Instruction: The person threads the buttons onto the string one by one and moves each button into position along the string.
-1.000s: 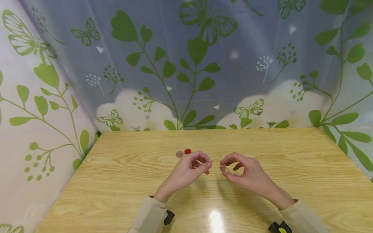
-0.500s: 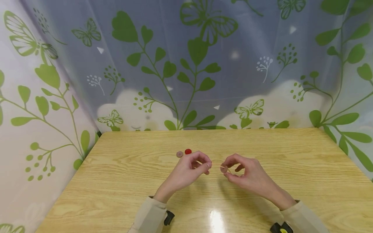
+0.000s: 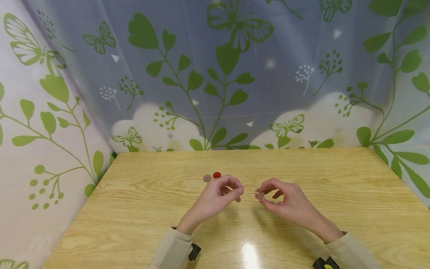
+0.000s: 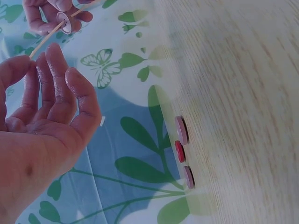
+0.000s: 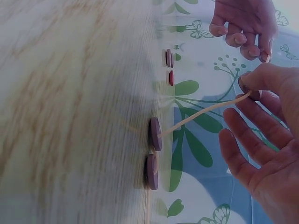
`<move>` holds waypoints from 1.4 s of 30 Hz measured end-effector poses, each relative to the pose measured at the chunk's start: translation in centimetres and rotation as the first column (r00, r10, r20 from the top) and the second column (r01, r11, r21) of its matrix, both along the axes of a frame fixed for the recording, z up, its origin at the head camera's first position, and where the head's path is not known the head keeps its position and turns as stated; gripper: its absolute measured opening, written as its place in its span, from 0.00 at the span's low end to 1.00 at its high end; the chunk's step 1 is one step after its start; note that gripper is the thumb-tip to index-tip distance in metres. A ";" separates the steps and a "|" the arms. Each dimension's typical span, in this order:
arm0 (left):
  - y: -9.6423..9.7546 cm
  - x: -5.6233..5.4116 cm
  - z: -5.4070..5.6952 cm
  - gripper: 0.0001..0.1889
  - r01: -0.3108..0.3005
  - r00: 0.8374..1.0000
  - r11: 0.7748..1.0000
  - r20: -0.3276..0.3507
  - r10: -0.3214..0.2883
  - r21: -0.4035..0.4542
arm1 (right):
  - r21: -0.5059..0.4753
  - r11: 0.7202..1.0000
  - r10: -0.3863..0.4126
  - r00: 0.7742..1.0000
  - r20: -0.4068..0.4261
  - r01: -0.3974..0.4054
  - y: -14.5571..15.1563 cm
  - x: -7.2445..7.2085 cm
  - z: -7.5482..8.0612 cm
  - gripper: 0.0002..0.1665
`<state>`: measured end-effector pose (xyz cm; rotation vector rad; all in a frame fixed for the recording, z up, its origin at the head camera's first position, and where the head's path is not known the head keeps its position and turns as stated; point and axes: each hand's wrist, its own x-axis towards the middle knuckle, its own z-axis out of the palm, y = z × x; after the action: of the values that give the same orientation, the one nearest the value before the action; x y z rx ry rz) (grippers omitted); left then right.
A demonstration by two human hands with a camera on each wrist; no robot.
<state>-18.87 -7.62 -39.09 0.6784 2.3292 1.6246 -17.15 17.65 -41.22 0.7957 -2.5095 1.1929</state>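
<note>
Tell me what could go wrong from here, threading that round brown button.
If the left hand loses its pinch, the thin tan cord might slip out of the round brown button that the right hand holds. The round red button shows beside the left hand in the head view, so lowering that hand might knock it.

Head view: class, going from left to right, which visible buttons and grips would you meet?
Loose pinkish-brown button, red button, threaded brown button, right grip. The left grip is left out because its span overlaps the red button.
</note>
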 end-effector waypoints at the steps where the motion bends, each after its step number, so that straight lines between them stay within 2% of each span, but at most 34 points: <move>1: 0.0 0.0 0.0 0.05 -0.001 1.000 1.000 -0.001 0.001 -0.001 | 0.001 1.000 -0.001 1.000 -0.001 0.001 0.0 0.0 0.0 0.15; 11: -0.1 -0.1 0.0 0.04 -0.006 1.000 1.000 -0.006 0.006 -0.009 | 0.005 1.000 -0.008 1.000 0.004 0.008 0.2 -0.1 -0.2 0.14; 18: -0.1 -0.1 0.0 0.04 -0.006 1.000 1.000 -0.006 0.006 -0.010 | 0.021 0.999 -0.027 0.998 0.048 0.026 0.3 0.0 -0.1 0.13; 42: -0.1 -0.1 0.1 0.03 -0.006 1.000 1.000 -0.003 0.006 -0.009 | 0.063 0.998 -0.007 0.995 0.097 0.001 0.5 -0.7 -0.9 0.11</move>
<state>-18.95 -7.74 -39.02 0.6728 2.3416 1.6161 -17.85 18.13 -42.08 0.7640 -2.6382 1.1838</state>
